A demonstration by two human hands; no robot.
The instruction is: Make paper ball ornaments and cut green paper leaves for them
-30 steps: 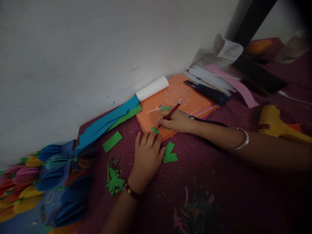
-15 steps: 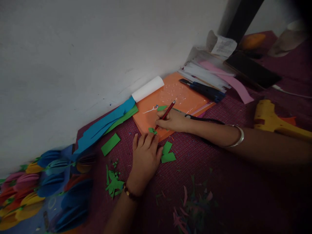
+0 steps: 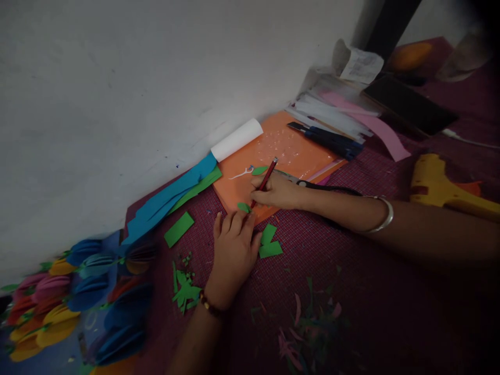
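Note:
My right hand (image 3: 277, 190) is closed around a slim red pencil (image 3: 269, 176), its point down at a small green paper piece (image 3: 244, 207) on the edge of an orange sheet (image 3: 234, 194). Lying flat, my left hand (image 3: 234, 245) has its fingers stretched out, with the fingertips pressing at that green piece. Two green paper rectangles (image 3: 270, 249) rest just right of my left thumb. Beyond the pencil lie a green leaf-shaped cutout (image 3: 259, 170) and a white floss pick (image 3: 242, 173). Scissors (image 3: 312, 185) are partly hidden under my right forearm.
Blue paper strips (image 3: 172, 195) and a white paper roll (image 3: 237, 140) lie along the wall. A utility knife (image 3: 328, 139) and a yellow glue gun (image 3: 432, 182) are on the right. Green scraps (image 3: 186, 291) and colourful folded-paper shapes (image 3: 58, 325) are at left.
The pencil stands slightly more upright, and its top has shifted a little left. My left hand stays in place. The whole view has shifted slightly.

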